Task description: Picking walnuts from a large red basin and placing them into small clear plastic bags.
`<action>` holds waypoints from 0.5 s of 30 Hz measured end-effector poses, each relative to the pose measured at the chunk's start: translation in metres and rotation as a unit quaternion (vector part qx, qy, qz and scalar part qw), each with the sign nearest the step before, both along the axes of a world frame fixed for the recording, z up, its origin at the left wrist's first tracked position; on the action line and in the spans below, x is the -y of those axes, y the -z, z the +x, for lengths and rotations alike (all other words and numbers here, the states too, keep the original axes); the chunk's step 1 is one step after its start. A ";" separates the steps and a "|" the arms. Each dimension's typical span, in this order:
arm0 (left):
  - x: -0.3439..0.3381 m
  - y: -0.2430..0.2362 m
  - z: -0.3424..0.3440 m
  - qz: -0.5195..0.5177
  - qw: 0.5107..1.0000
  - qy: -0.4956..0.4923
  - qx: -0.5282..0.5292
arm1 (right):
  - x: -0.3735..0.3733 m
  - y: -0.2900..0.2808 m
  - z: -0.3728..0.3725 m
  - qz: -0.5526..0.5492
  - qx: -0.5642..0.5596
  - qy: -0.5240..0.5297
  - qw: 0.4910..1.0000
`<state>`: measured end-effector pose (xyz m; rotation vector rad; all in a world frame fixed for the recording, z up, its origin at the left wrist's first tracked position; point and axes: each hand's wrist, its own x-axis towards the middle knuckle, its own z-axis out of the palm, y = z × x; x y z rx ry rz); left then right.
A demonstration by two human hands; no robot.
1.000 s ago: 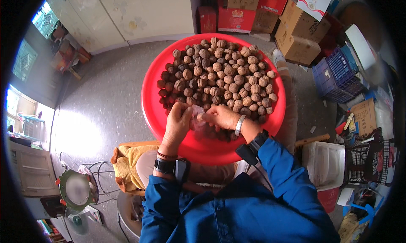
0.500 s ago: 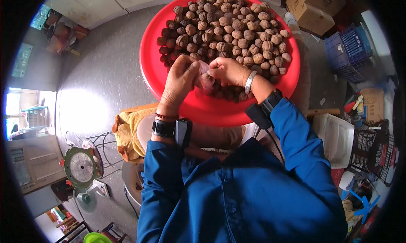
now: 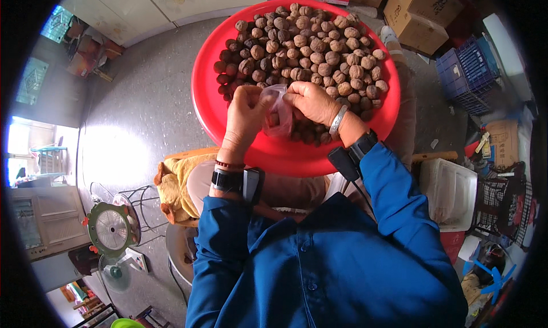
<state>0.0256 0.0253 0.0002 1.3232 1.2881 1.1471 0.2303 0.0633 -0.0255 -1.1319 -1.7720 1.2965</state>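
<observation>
A large round red basin [image 3: 208,88] holds several walnuts [image 3: 318,48], piled thickest toward its far side. Over its near part, both hands are closed on a thin, translucent pink plastic bag [image 3: 278,119] that hangs between them, with something round and brown, apparently a walnut, showing inside. My left hand [image 3: 246,114] grips the bag's left side with thumb and fingers. My right hand [image 3: 314,102] pinches the bag's upper right edge. Where the fingertips meet the plastic is partly hidden.
Below the basin are my legs and a yellow cloth [image 3: 177,194]. Two fans [image 3: 112,228] with cords stand on the left floor [image 3: 140,82]. Cardboard boxes [image 3: 414,22] sit at the back right; blue crates [image 3: 462,77], a white plastic box [image 3: 447,194] and clutter line the right.
My hands have drawn slightly apart, and the pink bag now hangs longer and more open between them. The whole view shifted upward, then slightly back down, as the camera moved.
</observation>
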 end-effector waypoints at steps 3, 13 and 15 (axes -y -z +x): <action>0.003 -0.004 0.001 -0.006 0.991 -0.010 -0.134 | -0.001 0.004 0.002 -0.021 -0.019 -0.022 0.999; 0.024 -0.019 0.002 -0.031 0.995 -0.092 -0.003 | 0.000 -0.009 0.004 -0.046 -0.019 0.057 0.997; 0.025 -0.019 0.004 -0.049 0.994 -0.101 0.006 | -0.001 -0.009 0.006 0.035 0.005 0.077 0.996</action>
